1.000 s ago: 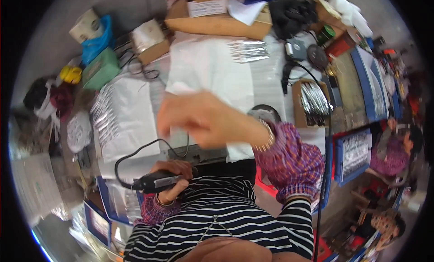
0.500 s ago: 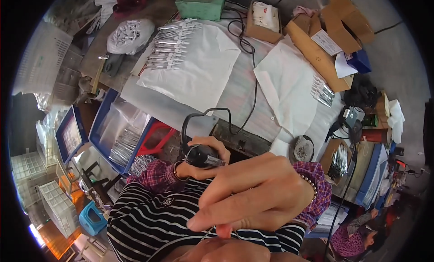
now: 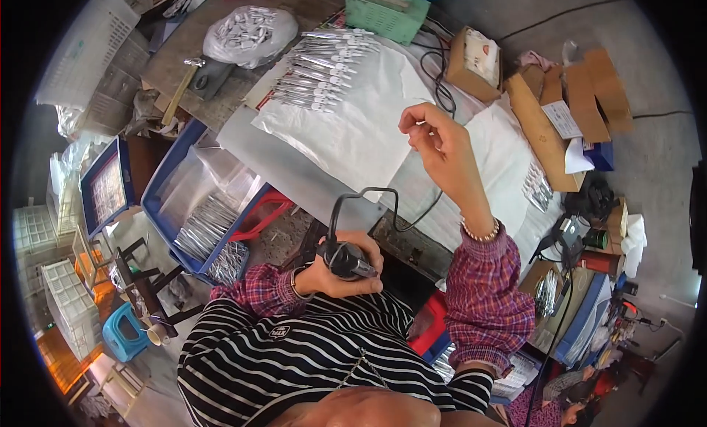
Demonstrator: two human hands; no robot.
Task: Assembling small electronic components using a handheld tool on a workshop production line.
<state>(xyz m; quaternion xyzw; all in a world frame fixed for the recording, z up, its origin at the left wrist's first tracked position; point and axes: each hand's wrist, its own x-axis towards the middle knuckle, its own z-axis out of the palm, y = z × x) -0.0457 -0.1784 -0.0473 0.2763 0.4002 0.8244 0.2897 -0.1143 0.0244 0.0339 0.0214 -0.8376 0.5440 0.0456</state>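
Note:
My left hand, in front of my striped top, is wrapped round a black corded hand tool with a clear front end; its cable loops up and over the table edge. My right hand is raised over the white sheet on the table. Its fingers are curled, thumb and index close to each other; anything between them is too small or hidden to make out. Left of that hand, slim silver tools with pale handles lie in an overlapping row on the sheet. A smaller group of similar silver pieces lies to the right.
A clear bag of small pale parts and a hammer lie at the far left. Behind the sheet stands a green metal box. Cardboard boxes line the right side. A blue crate of silver pieces sits left of me.
My right hand has moved away from close to my face, out over the white sheet. The left hand still grips the corded tool. The whole view has shifted slightly.

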